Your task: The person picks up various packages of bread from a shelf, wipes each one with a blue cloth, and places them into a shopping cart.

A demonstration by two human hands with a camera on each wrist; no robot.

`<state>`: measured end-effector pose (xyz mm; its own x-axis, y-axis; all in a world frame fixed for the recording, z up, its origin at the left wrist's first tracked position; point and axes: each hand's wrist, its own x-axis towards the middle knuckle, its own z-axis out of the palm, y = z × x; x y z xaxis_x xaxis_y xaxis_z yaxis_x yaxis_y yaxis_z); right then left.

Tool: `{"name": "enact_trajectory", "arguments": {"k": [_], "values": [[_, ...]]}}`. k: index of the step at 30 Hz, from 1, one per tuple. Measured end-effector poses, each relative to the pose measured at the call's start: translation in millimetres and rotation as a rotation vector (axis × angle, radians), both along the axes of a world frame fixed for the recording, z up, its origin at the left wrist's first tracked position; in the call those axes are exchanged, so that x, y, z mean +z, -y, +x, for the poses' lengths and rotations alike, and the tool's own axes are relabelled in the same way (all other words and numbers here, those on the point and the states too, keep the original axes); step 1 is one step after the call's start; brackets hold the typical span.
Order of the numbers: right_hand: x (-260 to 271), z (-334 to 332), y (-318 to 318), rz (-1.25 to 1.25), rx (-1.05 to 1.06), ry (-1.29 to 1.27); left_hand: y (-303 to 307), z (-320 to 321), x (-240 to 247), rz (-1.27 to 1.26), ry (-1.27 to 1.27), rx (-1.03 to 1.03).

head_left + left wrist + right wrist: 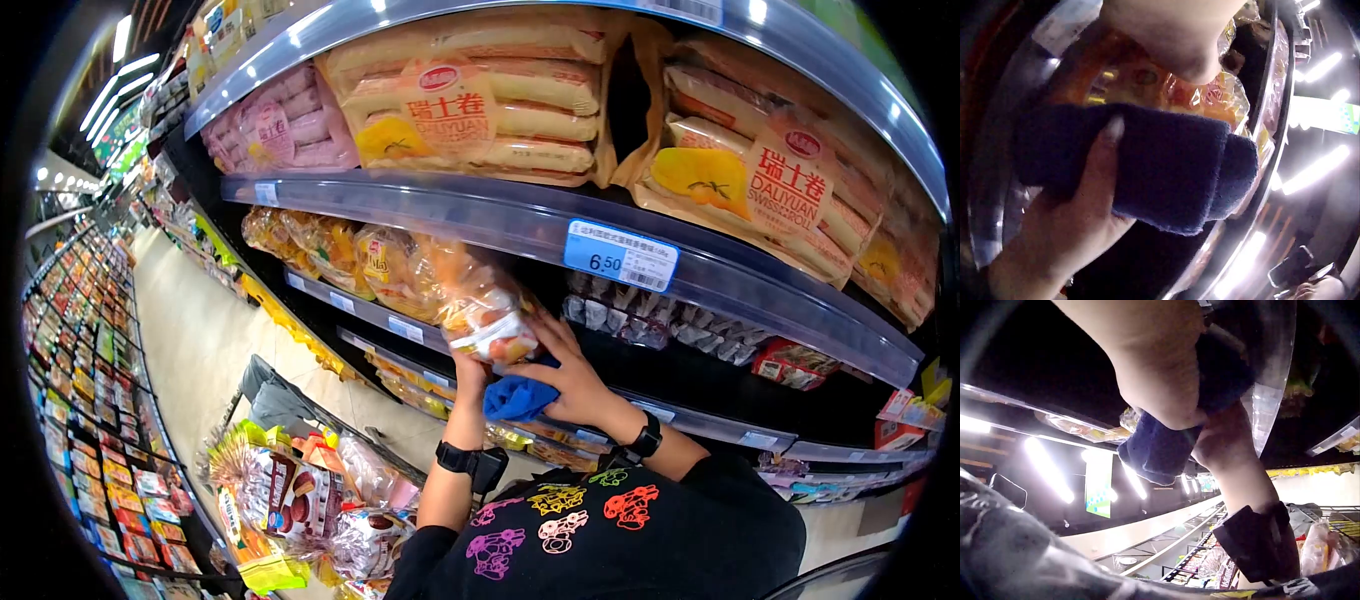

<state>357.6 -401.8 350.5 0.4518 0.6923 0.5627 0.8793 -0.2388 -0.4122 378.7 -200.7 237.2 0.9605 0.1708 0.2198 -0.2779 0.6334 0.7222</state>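
Note:
In the head view a clear bag of bread [485,318] tilts out at the front of the middle shelf. My left hand [470,376] holds it from the lower left, fingers largely hidden behind it. On the bag's right side lie the fingers of my right hand [572,380], which also holds a folded blue cloth [520,398] beneath the bag. The left wrist view shows the right thumb pressed over the cloth [1166,165], with my left hand [1175,37] above it. Seen from the right wrist, the cloth [1160,450] hangs under my right hand [1154,369].
More bagged bread [385,265] stands left along the same shelf. Above, a shelf edge with a price tag [620,255] carries Swiss roll packs [470,100]. Lower left is a cart with snack bags [300,495]; an aisle [185,320] runs beyond.

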Motion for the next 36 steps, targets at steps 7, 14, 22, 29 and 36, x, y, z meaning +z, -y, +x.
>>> {"name": "enact_trajectory", "arguments": {"k": [7, 14, 22, 29, 36], "values": [[18, -21, 16, -0.183, 0.128, 0.153, 40, -57, 3, -0.344, -0.036, -0.396], [33, -32, 46, -0.158, 0.401, 0.195, 60, -80, 20, -0.424, 0.035, -0.183], [7, -46, 112, 0.470, 0.543, -0.451, 114, -137, 28, -0.530, 0.131, 0.099], [-36, -71, 162, 0.575, 0.033, -0.974, 185, -206, 4, -0.521, 0.045, 0.299], [-128, -138, 192, 0.321, 0.463, -1.968, 256, -311, -47, -0.480, -0.086, 0.477]]}}
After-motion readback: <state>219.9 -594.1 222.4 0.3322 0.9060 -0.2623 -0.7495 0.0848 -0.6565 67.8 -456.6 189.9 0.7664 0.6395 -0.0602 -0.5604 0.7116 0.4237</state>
